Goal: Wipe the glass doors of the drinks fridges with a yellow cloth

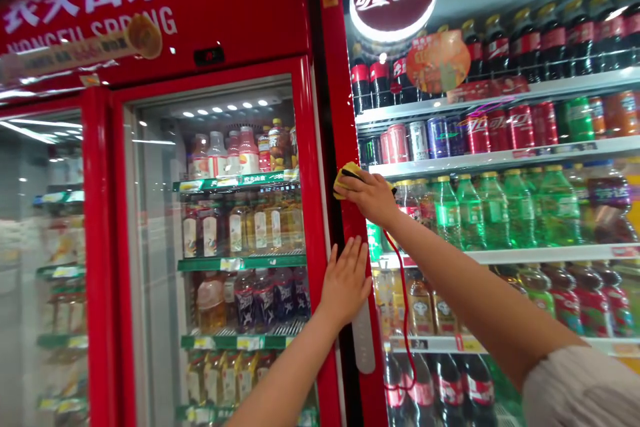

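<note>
My right hand point(374, 200) is closed on a yellow cloth point(342, 181), pressed against the red door frame point(356, 220) of the right-hand drinks fridge. A thin black piece shows at the fingers; what it is I cannot tell. From near that wrist a red cord point(405, 300) hangs in a loop before the glass. Lower down, my left hand point(346, 283) lies flat with fingers outstretched against the same red frame, near the gap between the two fridges. Just beneath it is the long pale door handle point(364, 340).
On the left stands another red fridge point(240, 7) with glass doors and bottles on green-edged shelves. Behind the right fridge's glass are cola bottles point(545, 40), cans point(479, 133) and green bottles point(493, 203). A round lit sign point(394, 17) sits at the top.
</note>
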`<state>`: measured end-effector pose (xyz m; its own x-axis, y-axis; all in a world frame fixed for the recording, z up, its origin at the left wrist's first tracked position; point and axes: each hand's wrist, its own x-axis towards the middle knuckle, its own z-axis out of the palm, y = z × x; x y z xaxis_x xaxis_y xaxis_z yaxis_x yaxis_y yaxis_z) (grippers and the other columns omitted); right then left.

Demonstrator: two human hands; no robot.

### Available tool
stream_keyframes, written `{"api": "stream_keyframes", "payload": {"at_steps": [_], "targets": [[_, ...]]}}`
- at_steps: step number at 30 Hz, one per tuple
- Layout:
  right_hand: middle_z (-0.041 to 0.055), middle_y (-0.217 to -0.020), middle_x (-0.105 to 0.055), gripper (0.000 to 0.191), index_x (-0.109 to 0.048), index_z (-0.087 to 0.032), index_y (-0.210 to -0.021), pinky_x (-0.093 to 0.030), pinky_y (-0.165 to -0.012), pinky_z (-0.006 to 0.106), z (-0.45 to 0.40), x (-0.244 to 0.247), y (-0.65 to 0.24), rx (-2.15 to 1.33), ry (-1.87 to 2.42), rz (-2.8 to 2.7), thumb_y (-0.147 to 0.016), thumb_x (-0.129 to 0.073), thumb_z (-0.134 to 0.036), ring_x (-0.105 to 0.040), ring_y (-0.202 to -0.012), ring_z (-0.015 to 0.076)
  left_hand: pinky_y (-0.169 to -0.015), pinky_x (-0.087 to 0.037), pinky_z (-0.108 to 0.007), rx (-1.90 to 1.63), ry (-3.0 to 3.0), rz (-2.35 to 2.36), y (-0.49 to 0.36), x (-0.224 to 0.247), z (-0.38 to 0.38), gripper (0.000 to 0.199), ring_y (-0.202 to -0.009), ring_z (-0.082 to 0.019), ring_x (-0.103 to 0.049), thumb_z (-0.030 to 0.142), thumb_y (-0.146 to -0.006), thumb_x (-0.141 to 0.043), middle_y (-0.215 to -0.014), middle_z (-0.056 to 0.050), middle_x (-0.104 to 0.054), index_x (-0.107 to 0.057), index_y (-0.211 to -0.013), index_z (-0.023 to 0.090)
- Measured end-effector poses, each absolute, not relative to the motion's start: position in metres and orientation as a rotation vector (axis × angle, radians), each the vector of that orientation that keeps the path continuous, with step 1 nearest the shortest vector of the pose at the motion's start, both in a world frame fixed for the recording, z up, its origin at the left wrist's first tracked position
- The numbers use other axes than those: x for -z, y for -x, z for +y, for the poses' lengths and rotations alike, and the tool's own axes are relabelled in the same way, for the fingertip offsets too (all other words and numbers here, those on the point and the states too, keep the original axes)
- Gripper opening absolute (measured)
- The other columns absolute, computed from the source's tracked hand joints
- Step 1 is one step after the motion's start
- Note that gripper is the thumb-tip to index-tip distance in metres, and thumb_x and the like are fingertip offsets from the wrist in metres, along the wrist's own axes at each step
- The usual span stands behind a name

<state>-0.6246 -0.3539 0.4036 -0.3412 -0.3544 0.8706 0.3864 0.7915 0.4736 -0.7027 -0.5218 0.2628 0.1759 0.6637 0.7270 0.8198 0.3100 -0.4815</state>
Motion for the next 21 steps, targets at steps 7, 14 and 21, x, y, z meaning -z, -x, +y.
{"api": "stream_keyframes", "payload": {"at_steps": [7,14,21], "targets": [[-0.0057,-0.141,-0.068,0.038,-0.067,-0.038,-0.136,-0.041,-0.09,0.04,-0.355,-0.37,0.624,0.767,0.023,-1.717,-0.103,-0.059,-0.023,-0.054,-0.133,0.0274,-0.129,-0.025,-0.05,0.227,1.352,-1.533,0.703,-0.247,-0.525,0.071,-0.159,-0.026,-0.027,0.047,-0.104,-0.043,-0.168,-0.014,-0.034,-0.028,-0.163,0.01],[-0.0055,-0.139,-0.07,0.038,-0.066,-0.041,-0.136,-0.041,-0.089,0.039,-0.344,-0.365,0.613,0.826,-0.109,-1.817,-0.102,-0.061,-0.026,-0.054,-0.133,0.026,-0.13,-0.023,-0.049,0.234,1.309,-1.508,0.699,-0.235,-0.534,0.085,-0.161,-0.025,-0.017,0.048,-0.102,-0.047,-0.171,-0.015,-0.025,-0.008,-0.166,0.008],[-0.0094,-0.135,-0.072,0.033,-0.068,-0.039,-0.133,-0.04,-0.091,0.038,-0.347,-0.32,0.6,0.858,-0.169,-1.739,-0.102,-0.061,-0.026,-0.054,-0.133,0.0251,-0.13,-0.025,-0.049,0.299,1.306,-1.566,0.697,-0.227,-0.537,0.085,-0.16,-0.026,-0.021,0.045,-0.103,-0.047,-0.171,-0.015,-0.024,-0.003,-0.166,0.009]]}}
